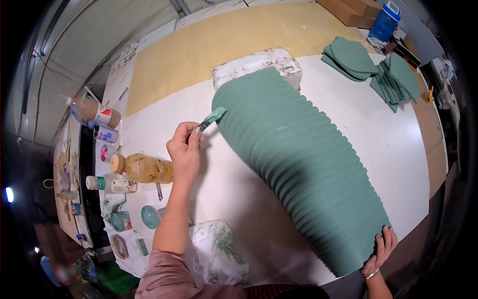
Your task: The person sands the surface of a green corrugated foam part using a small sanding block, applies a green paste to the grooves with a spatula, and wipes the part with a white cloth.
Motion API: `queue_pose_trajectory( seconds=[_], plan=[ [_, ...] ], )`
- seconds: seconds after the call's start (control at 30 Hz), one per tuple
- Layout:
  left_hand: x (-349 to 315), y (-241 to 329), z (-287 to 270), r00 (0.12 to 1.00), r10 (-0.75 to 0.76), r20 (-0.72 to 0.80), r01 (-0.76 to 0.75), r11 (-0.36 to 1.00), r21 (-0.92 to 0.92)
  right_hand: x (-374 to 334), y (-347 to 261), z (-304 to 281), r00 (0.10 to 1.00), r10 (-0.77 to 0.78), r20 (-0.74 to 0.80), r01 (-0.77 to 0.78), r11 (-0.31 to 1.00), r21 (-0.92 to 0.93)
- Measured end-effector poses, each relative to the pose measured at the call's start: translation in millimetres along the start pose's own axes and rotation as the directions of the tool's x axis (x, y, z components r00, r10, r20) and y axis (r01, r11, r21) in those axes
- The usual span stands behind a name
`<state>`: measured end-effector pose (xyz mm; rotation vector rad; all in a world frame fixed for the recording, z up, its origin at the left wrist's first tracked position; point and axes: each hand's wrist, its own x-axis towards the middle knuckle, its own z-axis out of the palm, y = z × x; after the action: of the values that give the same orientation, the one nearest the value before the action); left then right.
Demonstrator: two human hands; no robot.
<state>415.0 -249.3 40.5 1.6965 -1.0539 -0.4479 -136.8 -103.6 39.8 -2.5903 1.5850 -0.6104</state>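
A long row of thin green sheets (303,149) lies fanned and overlapping across the white table, its far end leaning on a scuffed white block (234,72). In my left hand (183,147), closed in a pinch, is a paintbrush (215,116) with a dark handle. Green paint coats its bristles, whose tip touches the left edge of the sheets near their far end. At the near right corner of the row, my right hand (382,250) grips the last sheets, fingers curled against the side edge. Part of its palm and thumb is hard to see.
More green pieces (351,57) lie at the far right, near a blue jug (384,22) and cardboard box (348,12). Along the left stand a yellowish bottle (144,168), a clear bottle (117,183) and a brown-filled bottle (97,113). A green-stained cloth (219,249) lies nearby.
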Motion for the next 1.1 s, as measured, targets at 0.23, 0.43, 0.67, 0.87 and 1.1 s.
queue_pose_trajectory(
  seconds=[0.23, 0.43, 0.67, 0.87, 1.1],
  plan=[
    [12, -6, 2, 0.997, 0.075, 0.019, -0.076, 0.997, 0.018, -1, 1, -1, 1.000, 0.015, 0.011, -0.015, 1.000, 0.001],
    [15, 3, 12, 0.977, 0.188, 0.099, -0.188, 0.982, -0.010, 0, 1, -1, 1.000, 0.018, 0.013, -0.018, 1.000, -0.005],
    [21, 11, 13, 0.976, 0.185, 0.116, -0.190, 0.982, 0.025, -4, 3, -2, 1.000, 0.016, 0.015, -0.015, 1.000, -0.019],
    [20, 12, 14, 0.977, 0.194, 0.090, -0.203, 0.974, 0.097, -4, 2, -2, 1.000, 0.022, 0.021, -0.021, 1.000, -0.021],
    [22, 6, 10, 0.983, 0.186, -0.001, -0.185, 0.982, 0.043, -3, 2, -1, 1.000, 0.024, 0.018, -0.024, 1.000, -0.017]
  ],
)
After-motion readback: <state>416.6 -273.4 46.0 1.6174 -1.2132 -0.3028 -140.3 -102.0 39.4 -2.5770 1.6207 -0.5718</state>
